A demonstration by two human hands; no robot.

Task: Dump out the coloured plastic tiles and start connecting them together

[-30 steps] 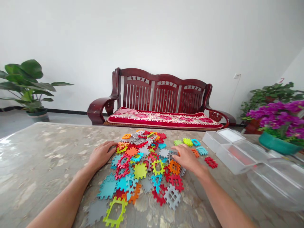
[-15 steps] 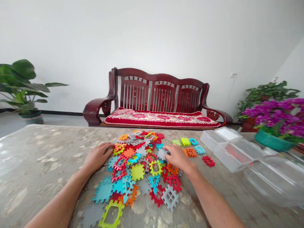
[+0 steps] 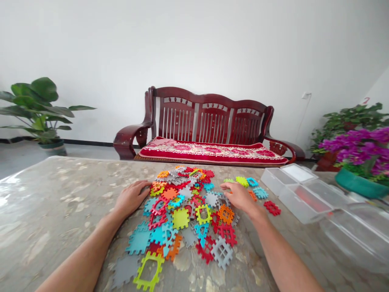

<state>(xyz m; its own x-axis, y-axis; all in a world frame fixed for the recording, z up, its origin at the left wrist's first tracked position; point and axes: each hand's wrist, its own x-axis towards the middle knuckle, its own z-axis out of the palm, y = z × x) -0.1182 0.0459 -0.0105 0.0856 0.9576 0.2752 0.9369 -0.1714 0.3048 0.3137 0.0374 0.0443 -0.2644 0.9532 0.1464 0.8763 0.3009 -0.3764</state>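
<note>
A heap of flat interlocking plastic tiles [image 3: 185,211] in red, orange, teal, grey and lime lies on the marble-patterned table [image 3: 60,202]. My left hand [image 3: 131,197] rests flat at the heap's left edge, fingers stretched out beside an orange tile. My right hand [image 3: 238,196] hovers over the heap's right side, fingers loosely spread above grey tiles, holding nothing. A few separate tiles lie just past it: lime [image 3: 241,181], teal [image 3: 259,192] and red [image 3: 272,208].
Clear plastic boxes [image 3: 299,192] stand at the table's right, with a larger clear lid or tub [image 3: 358,233] nearer me. A teal pot of purple flowers [image 3: 361,162] is at far right. Behind the table are a red wooden bench [image 3: 209,129] and a leafy plant [image 3: 39,111].
My right hand has shifted back toward the far right side of the heap, near the separate tiles. My left hand stays put. The camera has swung slightly.
</note>
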